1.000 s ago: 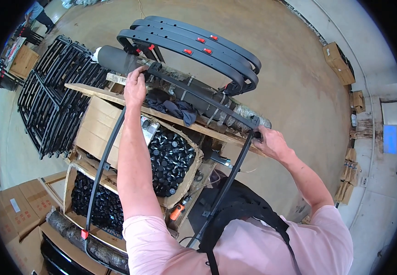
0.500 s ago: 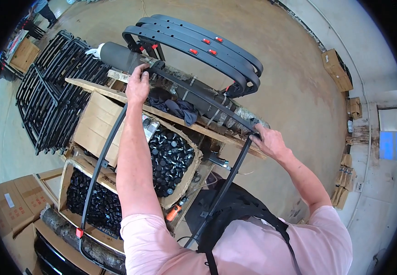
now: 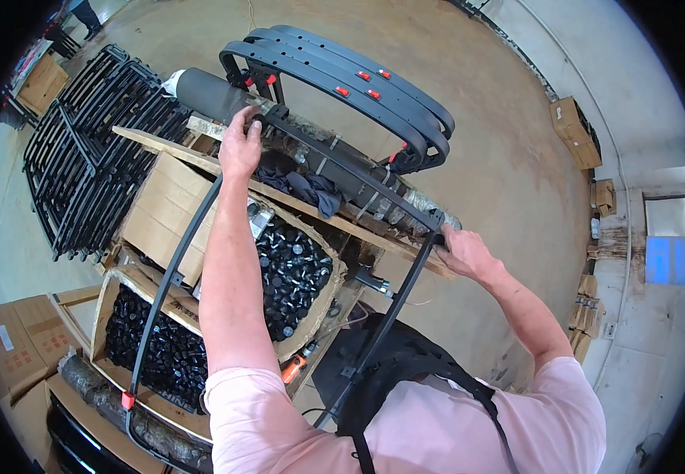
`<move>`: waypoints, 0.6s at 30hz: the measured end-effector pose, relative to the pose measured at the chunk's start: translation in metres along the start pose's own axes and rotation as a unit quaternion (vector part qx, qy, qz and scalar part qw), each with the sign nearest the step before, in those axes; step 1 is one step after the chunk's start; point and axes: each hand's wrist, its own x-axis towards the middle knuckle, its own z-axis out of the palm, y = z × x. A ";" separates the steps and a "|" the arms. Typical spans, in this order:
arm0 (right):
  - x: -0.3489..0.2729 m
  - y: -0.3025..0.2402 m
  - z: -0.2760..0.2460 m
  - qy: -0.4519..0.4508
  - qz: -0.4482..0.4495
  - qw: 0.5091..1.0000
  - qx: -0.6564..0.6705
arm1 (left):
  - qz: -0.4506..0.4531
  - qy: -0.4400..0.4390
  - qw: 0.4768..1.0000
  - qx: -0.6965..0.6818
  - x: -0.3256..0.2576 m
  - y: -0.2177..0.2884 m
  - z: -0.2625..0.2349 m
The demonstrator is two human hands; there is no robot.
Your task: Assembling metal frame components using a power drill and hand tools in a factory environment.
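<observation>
Black curved metal frame (image 3: 342,162) with red clips, our left hand (image 3: 239,142) and right hand (image 3: 462,251) each clenched around it, brown cardboard boxes (image 3: 167,209) of black caps below.

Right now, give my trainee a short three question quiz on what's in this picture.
1. True or false: both hands grip the black U-shaped frame.
2. What fills the open cardboard box under the left forearm? A) small black parts B) red straps C) white cups
3. Which hand holds the frame corner nearer the stacked black curved bars?

Key:
1. True: the left hand and the right hand each close on a corner.
2. A: small black parts.
3. The left hand.
</observation>
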 end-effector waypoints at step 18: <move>-0.004 -0.002 0.000 0.027 0.014 0.999 -0.016 | -0.062 0.001 0.997 0.047 -0.007 0.031 0.005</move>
